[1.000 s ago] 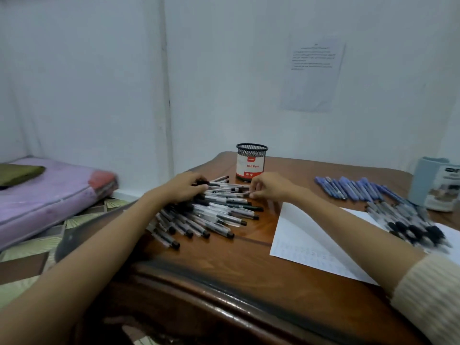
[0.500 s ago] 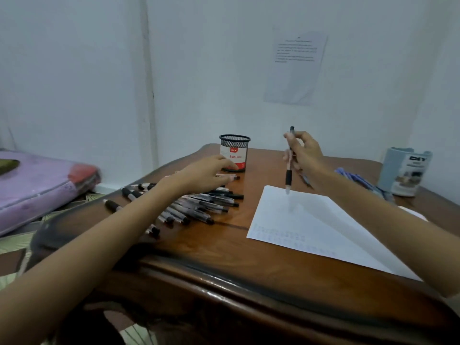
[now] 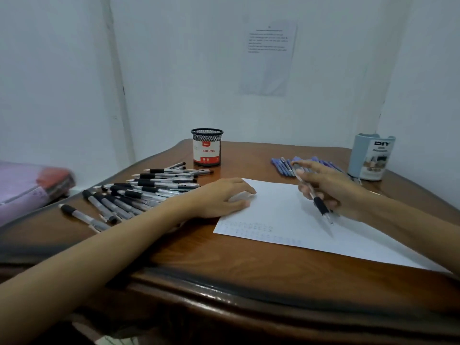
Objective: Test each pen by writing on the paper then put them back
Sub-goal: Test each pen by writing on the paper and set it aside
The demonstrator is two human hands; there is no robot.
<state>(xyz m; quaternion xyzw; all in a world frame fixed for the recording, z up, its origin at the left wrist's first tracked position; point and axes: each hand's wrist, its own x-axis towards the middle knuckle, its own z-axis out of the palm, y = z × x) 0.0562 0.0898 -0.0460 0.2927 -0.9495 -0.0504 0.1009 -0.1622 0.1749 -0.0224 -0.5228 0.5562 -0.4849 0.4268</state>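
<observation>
The right hand reaches in from the near right and hovers over the paper. Its fingers pinch a pen by the clear barrel above the black grip. The pen slants with its tip toward the near right; blur hides whether the tip meets the sheet.

The left hand lies palm down on the paper's left edge, fingers loosely bent and holding nothing, with the forearm stretched across the table. The two hands are well apart.

Faint rows of marks run along the paper's near edge. To the left lies a loose heap of black-grip pens, and a row of blue pens lies at the far right. Far from the paper stands a mesh cup labelled "Ball Pens". A grey-blue organiser stands at the far right.
</observation>
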